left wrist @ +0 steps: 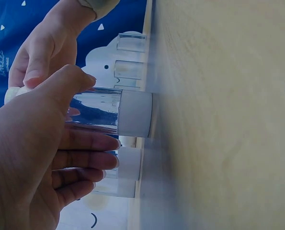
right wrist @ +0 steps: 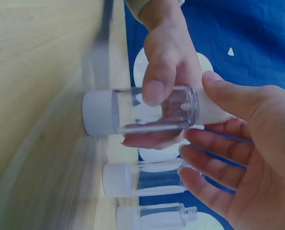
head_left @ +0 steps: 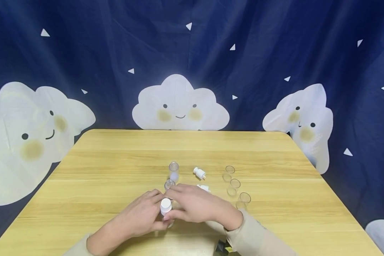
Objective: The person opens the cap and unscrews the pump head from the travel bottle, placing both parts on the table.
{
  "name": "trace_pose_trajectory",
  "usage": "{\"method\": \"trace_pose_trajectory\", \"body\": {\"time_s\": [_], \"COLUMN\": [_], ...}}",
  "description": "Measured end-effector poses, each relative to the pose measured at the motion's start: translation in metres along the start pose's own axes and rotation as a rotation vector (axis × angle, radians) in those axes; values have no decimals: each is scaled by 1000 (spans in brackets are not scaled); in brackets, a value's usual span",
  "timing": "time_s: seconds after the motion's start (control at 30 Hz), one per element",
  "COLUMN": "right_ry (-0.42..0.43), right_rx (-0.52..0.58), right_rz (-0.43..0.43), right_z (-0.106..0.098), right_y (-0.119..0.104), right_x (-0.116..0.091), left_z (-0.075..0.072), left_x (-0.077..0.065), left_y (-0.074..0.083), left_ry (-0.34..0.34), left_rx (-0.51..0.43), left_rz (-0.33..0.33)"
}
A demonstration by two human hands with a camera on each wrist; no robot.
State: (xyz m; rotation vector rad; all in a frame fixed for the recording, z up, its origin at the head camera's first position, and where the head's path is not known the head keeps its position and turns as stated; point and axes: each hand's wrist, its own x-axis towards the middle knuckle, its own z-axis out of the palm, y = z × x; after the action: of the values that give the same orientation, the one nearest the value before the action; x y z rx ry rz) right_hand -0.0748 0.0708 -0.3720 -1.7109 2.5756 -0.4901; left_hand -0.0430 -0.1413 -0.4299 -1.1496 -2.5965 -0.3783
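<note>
A clear bottle (right wrist: 142,112) with a white base stands upright on the table between both hands. My left hand (head_left: 139,215) grips its clear body from the side, thumb opposite the fingers. A white pump top (right wrist: 210,108) sits on the bottle's neck. My right hand (head_left: 198,204) pinches that top between thumb and index finger, its other fingers loosely bent beside it. Whether the top is fully seated I cannot tell. Just beyond the hands stand two more clear bottles (head_left: 174,170) with white bases and bare necks; in the right wrist view a threaded neck (right wrist: 191,214) shows.
Two white pump tops (head_left: 199,173) lie on the wooden table (head_left: 115,160) right of the bottles, one partly behind my right hand. Three clear open cylinders (head_left: 235,183) stand in a row farther right. A black and yellow object (head_left: 222,248) shows by the right sleeve.
</note>
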Motion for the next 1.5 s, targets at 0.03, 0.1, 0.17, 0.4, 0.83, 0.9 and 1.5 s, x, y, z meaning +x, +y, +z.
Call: {"method": "trace_pose_trajectory", "body": {"time_s": [0.03,0.1,0.17,0.4,0.83,0.9,1.5], "right_ry": [-11,-26,-38,-37,220,238,29], "right_rx": [15,37,52,25,-429,-441,-41], "right_rz": [-1,-6,-7,20,3,20,60], "right_z": [0,-1,-2,-6,10,13,-1], "right_y": [1,3,4,2,-14,-16,-8], "right_x": [0,0,0,-3,0,1,-1], "left_z": [0,0,0,1,1,2,1], "left_x": [0,0,0,-1,-1,-1,0], "left_y": [0,0,0,-1,-1,-1,0], "left_ry": [-3,-8,-9,-19,5,22,1], "left_rx": [-1,-5,-8,-2,3,-3,-14], "left_rz": [-3,-9,-11,-12,11,22,-11]}}
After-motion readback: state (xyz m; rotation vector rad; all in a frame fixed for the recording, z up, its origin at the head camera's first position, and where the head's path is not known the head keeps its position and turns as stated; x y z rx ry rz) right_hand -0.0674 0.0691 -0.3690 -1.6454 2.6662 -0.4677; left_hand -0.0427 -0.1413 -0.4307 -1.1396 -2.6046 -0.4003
